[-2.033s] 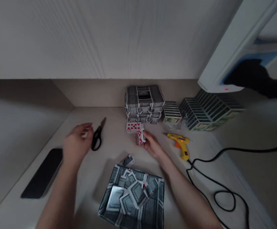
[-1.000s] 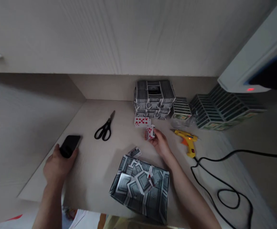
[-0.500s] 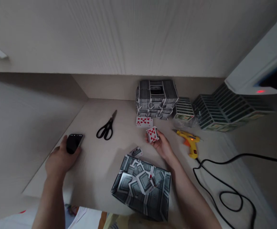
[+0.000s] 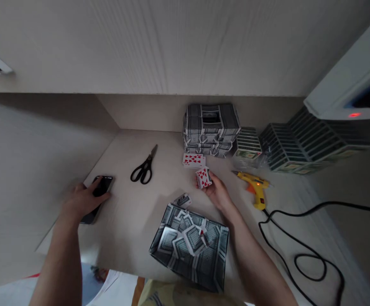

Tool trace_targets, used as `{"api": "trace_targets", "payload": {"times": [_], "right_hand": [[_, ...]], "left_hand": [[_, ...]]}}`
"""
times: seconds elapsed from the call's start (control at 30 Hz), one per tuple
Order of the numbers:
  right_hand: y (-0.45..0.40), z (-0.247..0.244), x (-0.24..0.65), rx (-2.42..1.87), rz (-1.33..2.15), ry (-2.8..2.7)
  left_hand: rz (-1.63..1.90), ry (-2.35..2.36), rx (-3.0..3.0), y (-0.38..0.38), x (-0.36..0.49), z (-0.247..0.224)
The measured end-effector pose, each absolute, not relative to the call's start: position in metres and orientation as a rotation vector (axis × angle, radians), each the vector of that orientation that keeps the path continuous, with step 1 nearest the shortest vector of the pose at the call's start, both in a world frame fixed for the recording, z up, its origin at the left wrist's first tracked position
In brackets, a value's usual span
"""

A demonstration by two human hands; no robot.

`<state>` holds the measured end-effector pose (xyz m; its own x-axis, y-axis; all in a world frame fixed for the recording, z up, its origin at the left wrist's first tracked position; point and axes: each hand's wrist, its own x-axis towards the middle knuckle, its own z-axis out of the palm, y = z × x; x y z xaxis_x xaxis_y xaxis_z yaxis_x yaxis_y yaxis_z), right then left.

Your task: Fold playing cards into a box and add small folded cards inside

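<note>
On the left, my left hand lies over a black phone that rests on the table. Its thumb and index finger are stretched apart across the screen. In my right hand is a small piece made of folded playing cards, its face of red hearts turned up. Just behind it lies a flat stack of playing cards. Below my right hand stands an open-topped box made of playing cards, with several folded cards in it. One folded card piece leans by its far edge.
Black scissors lie between my hands. At the back stand stacked card-made boxes. Rows of card packs line the right. A yellow glue gun with a lit light trails a black cable. A board overhangs the table.
My left hand has slid from the phone's edges to lie over it, with the index finger now on the screen. My right hand still holds the folded cards. The view has shifted slightly.
</note>
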<state>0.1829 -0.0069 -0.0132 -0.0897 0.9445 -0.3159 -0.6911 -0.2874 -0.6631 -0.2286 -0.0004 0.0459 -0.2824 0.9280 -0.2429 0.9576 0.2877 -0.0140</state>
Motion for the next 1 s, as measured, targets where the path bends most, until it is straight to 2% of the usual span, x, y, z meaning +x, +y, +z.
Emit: {"api": "trace_targets", "payload": {"times": [0.17, 0.4, 0.63, 1.0], "right_hand": [[-0.007, -0.011, 0.183, -0.849, 1.681, -0.436], [-0.007, -0.013, 0.182, -0.867, 1.679, -0.462], [-0.007, -0.013, 0.182, -0.871, 1.682, -0.454], [-0.007, -0.015, 0.183, -0.885, 1.673, -0.468]], "left_hand": [[-0.424, 2.405, 1.769, -0.001, -0.227, 0.046], [-0.346, 2.493, 1.785, -0.014, -0.215, 0.049], [-0.072, 2.651, 1.872, -0.034, -0.202, 0.041], [-0.171, 2.630, 1.870, -0.033, -0.200, 0.040]]}}
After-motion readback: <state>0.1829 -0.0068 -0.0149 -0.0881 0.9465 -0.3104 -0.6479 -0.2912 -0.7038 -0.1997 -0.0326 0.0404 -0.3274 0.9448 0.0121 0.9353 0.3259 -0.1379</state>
